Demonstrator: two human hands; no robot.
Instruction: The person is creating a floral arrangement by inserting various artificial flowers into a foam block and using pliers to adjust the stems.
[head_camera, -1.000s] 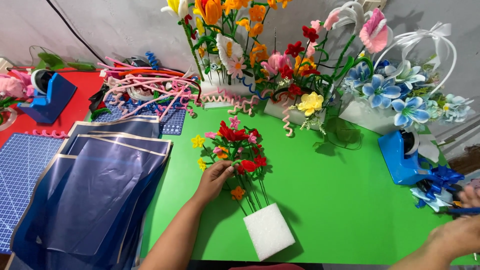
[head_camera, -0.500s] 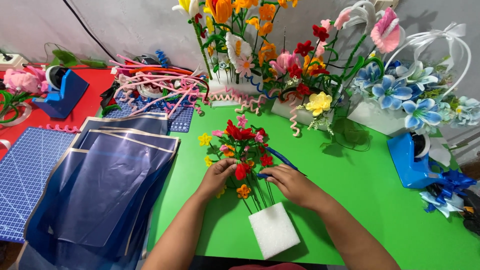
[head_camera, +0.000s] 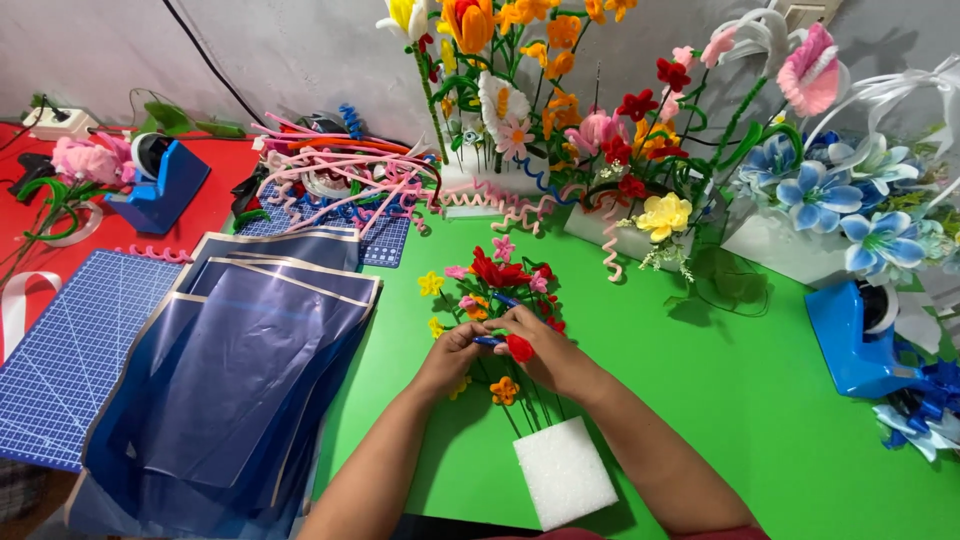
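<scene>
From the head view, the left hand (head_camera: 452, 352) and right hand (head_camera: 541, 347) pinch a thin blue pipe-cleaner stem (head_camera: 497, 320) among small red and yellow craft flowers (head_camera: 497, 280) stuck in a white foam block (head_camera: 565, 472), near centre on the green table (head_camera: 760, 400). Judging by this, binding is underway, calling for steady fingers.

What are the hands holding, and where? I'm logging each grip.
Both the left hand and right hand pinch a blue pipe cleaner among the bouquet's stems.
</scene>
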